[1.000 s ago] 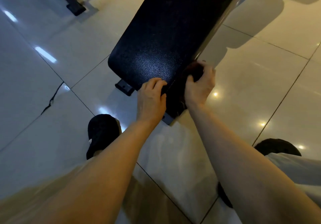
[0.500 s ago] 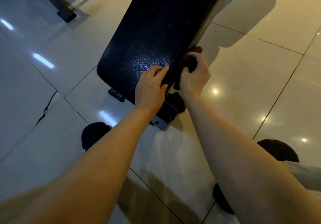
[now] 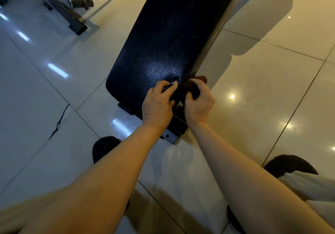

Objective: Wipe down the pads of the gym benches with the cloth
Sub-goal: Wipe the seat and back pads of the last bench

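Where pebbled pad (image 3: 163,39) curves: bunched cloth (image 3: 194,86) (dark).

Right hand (image 3: 198,105) slid cloth (image 3: 192,86) farther up pad (image 3: 172,39) side edge; left hand (image 3: 157,105) followed alongside.

At the near right corner of the black bench pad (image 3: 163,43), the right hand (image 3: 198,105) grips a dark cloth (image 3: 192,86) while the left hand (image 3: 157,105) rests fingers on the pad.
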A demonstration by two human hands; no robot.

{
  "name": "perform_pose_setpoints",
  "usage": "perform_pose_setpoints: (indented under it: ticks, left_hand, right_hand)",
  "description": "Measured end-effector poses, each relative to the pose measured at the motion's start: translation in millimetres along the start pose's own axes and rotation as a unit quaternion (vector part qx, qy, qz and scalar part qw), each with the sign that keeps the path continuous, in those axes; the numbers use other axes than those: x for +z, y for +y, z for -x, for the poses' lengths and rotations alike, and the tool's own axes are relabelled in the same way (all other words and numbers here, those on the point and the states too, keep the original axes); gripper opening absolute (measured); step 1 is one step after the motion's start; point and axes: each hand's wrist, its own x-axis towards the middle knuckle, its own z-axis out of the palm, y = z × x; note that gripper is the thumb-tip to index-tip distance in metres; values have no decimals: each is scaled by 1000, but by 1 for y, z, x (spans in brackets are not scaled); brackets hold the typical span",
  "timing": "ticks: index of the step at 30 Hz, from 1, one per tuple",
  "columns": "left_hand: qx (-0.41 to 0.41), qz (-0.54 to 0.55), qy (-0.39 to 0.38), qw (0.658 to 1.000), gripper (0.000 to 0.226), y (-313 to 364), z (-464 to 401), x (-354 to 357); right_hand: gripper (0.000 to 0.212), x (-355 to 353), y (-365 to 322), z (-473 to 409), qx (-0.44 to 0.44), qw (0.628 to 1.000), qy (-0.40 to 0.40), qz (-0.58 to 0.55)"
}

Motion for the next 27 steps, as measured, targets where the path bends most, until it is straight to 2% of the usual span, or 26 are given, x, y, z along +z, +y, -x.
perform_pose_setpoints:
  ticks: [3, 7, 12, 14, 18, 20, 25, 27]
  left_hand:
    - [11, -4, 4, 1000, 58, -1, -1, -1]
    - [11, -8, 10, 1000, 58, -3, 1, 4]
    - [14, -4, 27, 1000, 58, -2, 5, 7]
    - [23, -2, 29, 999, 58, -5, 4, 7]
    - [23, -13, 24, 999, 58, -6, 5, 8]
    - [15, -10, 26, 999, 59, -5, 6, 10]
    - [25, -6, 28, 999, 58, -6, 4, 9]
    - [29, -8, 28, 999, 58, -6, 4, 8]
  right_hand:
    - [38, -2, -4, -18, -20, 999, 25, 1]
    - [37, -1, -11, -65, 12, 998, 61, 23]
    - [37, 3, -1, 8, -51, 999, 18, 1]
    - [39, 0, 0, -1, -53, 999, 13, 1]
    - [38, -9, -17, -66, 40, 997, 65, -8]
    - [34, -9, -21, -67, 37, 996, 78, -14]
    - [30, -2, -4, 8, -1, 1000, 4, -30]
    - [33, -6, -1, 0, -9, 1000, -2, -16]
